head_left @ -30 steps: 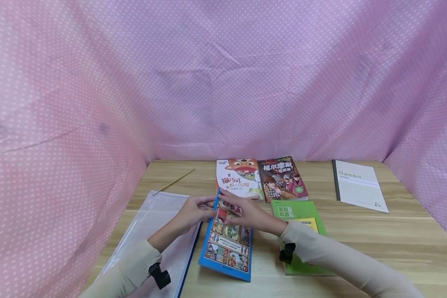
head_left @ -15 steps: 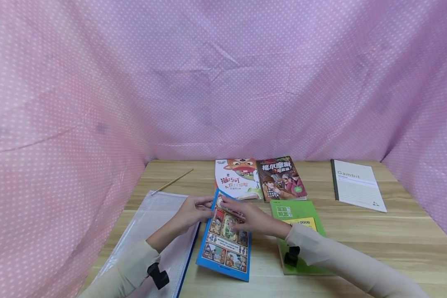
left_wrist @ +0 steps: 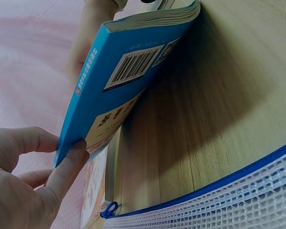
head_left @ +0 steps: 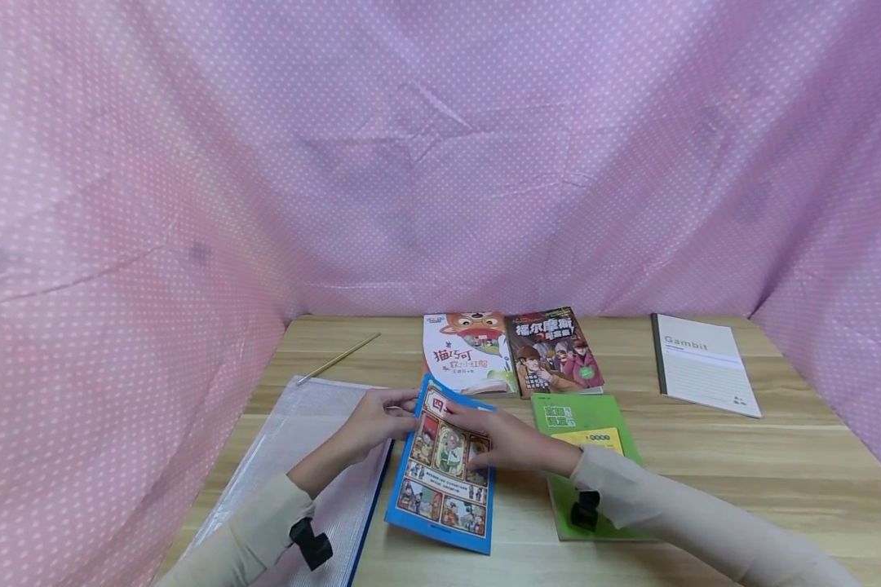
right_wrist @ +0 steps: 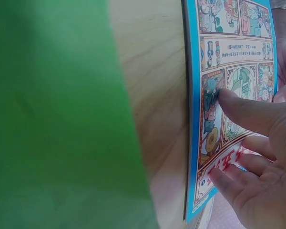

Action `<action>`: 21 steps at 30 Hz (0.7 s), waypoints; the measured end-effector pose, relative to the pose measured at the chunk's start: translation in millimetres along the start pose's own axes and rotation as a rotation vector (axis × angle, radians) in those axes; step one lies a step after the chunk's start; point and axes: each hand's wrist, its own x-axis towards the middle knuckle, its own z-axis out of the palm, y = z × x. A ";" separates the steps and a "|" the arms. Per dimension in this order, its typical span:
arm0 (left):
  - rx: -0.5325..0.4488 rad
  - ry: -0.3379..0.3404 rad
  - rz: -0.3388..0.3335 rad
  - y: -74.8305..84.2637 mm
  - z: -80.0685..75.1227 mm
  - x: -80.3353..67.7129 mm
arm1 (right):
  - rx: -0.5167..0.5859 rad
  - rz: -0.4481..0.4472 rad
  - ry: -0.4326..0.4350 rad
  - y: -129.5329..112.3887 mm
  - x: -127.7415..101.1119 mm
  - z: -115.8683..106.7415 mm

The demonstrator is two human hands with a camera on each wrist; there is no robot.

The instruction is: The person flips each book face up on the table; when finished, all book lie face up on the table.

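A blue paperback book [head_left: 440, 526] with comic panels on its front cover is held tilted above the table. My left hand [head_left: 374, 424] pinches its spine edge near the top; in the left wrist view the left thumb and fingers [left_wrist: 69, 167] grip that edge, below a barcode on the back cover. My right hand [head_left: 510, 440] lies over the front cover towards its right side. The right wrist view shows the thumb and loosely bent fingertips [right_wrist: 221, 179] touching the front of the book, not wrapped round it.
A mesh zip pouch [head_left: 312, 416] lies at left, a thin gold-coloured stick [head_left: 341, 356] at its top. Under my right forearm is a green book [head_left: 595, 408]. Behind are a white picture book [head_left: 462, 359] and a dark detective book [head_left: 554, 355]; a notebook [head_left: 712, 367] lies right.
My right hand has slid from the book's top left edge down and right across the cover, uncovering part of the red title. The left hand keeps its pinch nearly in place.
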 end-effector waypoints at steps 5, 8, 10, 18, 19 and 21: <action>-0.002 -0.002 0.000 -0.8 -0.3 1.0 | -0.059 -0.014 -0.015 3.4 -3.3 -0.2; -0.006 -0.006 -0.007 -1.9 -0.9 2.1 | -0.084 -0.006 -0.023 5.5 -5.3 -0.9; -0.003 -0.012 -0.009 -3.2 -1.6 2.9 | -0.097 0.002 -0.027 6.3 -6.7 -1.4; 0.026 -0.061 -0.016 -8.2 -7.0 6.6 | -0.136 0.019 -0.046 6.7 -10.5 -3.7; 0.035 -0.069 -0.014 -8.7 -7.6 7.1 | -0.134 0.023 -0.050 6.4 -10.9 -4.2; 0.046 -0.087 -0.009 -9.7 -8.7 7.9 | -0.127 0.028 -0.059 6.1 -11.4 -5.0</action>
